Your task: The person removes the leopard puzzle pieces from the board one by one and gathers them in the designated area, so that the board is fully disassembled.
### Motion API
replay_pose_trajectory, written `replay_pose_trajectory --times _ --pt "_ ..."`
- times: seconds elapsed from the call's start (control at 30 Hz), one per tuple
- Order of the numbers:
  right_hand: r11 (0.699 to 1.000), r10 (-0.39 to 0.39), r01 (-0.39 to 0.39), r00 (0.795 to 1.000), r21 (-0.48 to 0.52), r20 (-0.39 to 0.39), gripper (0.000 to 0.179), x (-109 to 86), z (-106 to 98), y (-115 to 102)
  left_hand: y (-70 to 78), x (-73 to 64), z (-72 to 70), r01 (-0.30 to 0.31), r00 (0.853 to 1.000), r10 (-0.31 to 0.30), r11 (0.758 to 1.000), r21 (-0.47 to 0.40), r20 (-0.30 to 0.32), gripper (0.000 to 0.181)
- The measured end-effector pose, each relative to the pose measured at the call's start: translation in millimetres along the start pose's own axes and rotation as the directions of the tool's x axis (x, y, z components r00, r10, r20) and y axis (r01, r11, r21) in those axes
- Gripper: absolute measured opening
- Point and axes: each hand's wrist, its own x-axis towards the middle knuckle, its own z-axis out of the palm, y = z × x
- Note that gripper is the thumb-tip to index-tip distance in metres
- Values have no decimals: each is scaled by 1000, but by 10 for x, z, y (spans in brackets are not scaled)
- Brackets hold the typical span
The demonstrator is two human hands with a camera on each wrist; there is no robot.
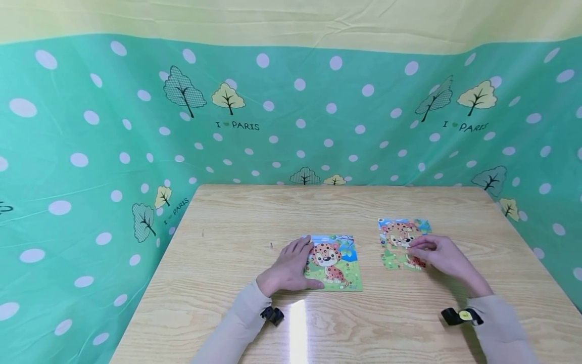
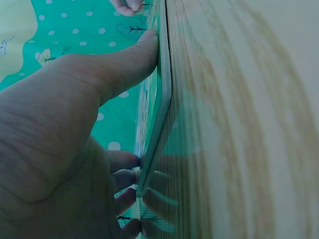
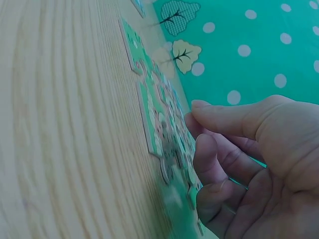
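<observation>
A square picture card [image 1: 342, 270] with a spotted leopard cub lies flat on the table. My left hand [image 1: 293, 265] rests at its left side, thumb at the near edge and fingers spread towards the far left corner. In the left wrist view the thumb [image 2: 132, 62] reaches onto the card's edge. To the right are jigsaw pieces [image 1: 393, 228] with a similar cub, fitted partly together with gaps. My right hand [image 1: 434, 253] bends over their right side, thumb near the index finger. In the right wrist view, I cannot tell whether the fingertips [image 3: 202, 103] pinch a piece.
The wooden table [image 1: 218, 237] extends around the card and pieces. A green dotted cloth [image 1: 282, 116] hangs behind and beside it. Black wrist straps [image 1: 273, 315] sit on both sleeves. Light glares off the table in front of the card.
</observation>
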Motion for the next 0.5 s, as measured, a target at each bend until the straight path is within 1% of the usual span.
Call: replay_pose_trajectory --times 0.17,0.3,0.5 --pt "999 -49 49 999 -18 13 37 37 59 -65 -1 1 -1 -2 1000 2 1000 0 -2 113" --pt "998 -66 66 997 16 31 34 70 145 -140 2 1 -2 -2 1000 2 1000 -1 -4 113" --pt "995 -94 94 995 18 44 27 95 287 -287 8 0 -9 2 1000 -2 1000 0 -5 113"
